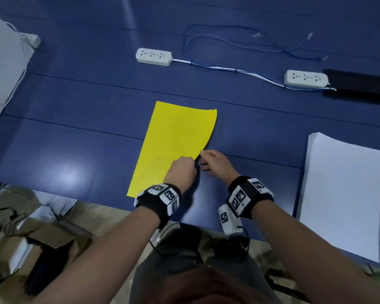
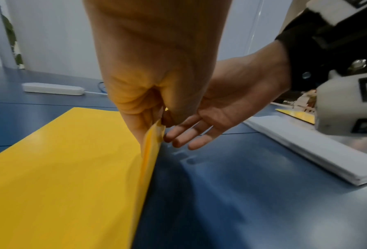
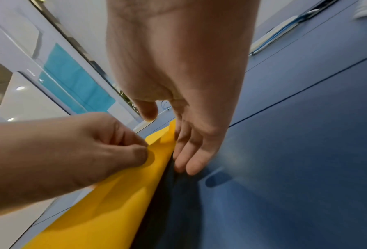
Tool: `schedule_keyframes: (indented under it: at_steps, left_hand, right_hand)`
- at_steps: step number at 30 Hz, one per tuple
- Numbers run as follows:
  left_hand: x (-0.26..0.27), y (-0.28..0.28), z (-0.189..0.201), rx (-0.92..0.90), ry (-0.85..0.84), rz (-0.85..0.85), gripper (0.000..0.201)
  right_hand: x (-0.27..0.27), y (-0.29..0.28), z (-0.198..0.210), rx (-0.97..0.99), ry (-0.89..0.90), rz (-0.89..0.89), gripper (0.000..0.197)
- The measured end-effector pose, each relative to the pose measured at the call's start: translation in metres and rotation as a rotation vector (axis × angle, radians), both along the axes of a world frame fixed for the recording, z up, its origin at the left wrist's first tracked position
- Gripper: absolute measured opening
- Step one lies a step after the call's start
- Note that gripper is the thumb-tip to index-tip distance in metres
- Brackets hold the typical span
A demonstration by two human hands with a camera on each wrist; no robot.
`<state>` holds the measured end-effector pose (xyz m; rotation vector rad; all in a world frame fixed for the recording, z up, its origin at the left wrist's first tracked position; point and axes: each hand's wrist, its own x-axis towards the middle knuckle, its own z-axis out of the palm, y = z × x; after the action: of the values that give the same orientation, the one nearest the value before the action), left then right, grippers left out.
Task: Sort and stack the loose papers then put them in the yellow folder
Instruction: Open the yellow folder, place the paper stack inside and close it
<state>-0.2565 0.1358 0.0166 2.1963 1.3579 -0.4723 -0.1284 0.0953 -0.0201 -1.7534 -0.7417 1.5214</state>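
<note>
The yellow folder (image 1: pixel 176 145) lies closed in the middle of the blue table (image 1: pixel 75 150), with its right edge lifted slightly. My left hand (image 1: pixel 182 170) pinches that right edge of the top cover between thumb and fingers, seen close in the left wrist view (image 2: pixel 155 124). My right hand (image 1: pixel 215 163) is just right of it, fingers straight and touching the same edge of the folder (image 3: pixel 114 202) from the side, thumb apart. A squared stack of white papers (image 1: pixel 342 194) lies flat at the right of the table, well away from both hands; it also shows as a thick pile (image 2: pixel 306 148).
Two white power strips (image 1: pixel 153 56) (image 1: pixel 306 78) joined by blue and white cables (image 1: pixel 239 42) lie behind the folder. A black bar (image 1: pixel 360 86) sits at far right, a white box (image 1: pixel 2 62) at far left. Cardboard boxes (image 1: pixel 48 238) stand on the floor below the table's near edge.
</note>
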Motion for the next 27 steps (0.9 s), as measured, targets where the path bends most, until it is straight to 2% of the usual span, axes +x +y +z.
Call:
schedule_keyframes:
  at_steps: [5, 9, 12, 15, 20, 23, 27]
  left_hand:
    - [0.058, -0.049, 0.005, -0.001, -0.166, -0.015, 0.023]
    - [0.1, -0.081, 0.009, -0.016, -0.26, -0.019, 0.022]
    - [0.124, -0.099, 0.007, -0.025, -0.336, 0.012, 0.028]
    - [0.142, -0.113, 0.008, -0.033, -0.408, 0.063, 0.04]
    - [0.162, -0.13, 0.008, -0.048, -0.423, 0.068, 0.042]
    - [0.166, -0.131, 0.01, -0.043, -0.451, 0.076, 0.043]
    - [0.165, -0.128, 0.009, -0.069, -0.544, 0.176, 0.032]
  right_hand:
    - [0.045, -0.046, 0.001, -0.079, 0.049, -0.151, 0.024]
    - [0.081, -0.08, 0.007, -0.114, 0.065, -0.218, 0.036]
    - [0.106, -0.103, 0.01, -0.103, 0.08, -0.285, 0.037]
    - [0.127, -0.121, 0.012, -0.113, 0.074, -0.341, 0.021]
    - [0.144, -0.135, 0.016, -0.138, 0.079, -0.364, 0.019]
    - [0.148, -0.137, 0.018, -0.113, 0.095, -0.392, 0.029]
    - [0.15, -0.139, 0.019, -0.098, 0.128, -0.403, 0.062]
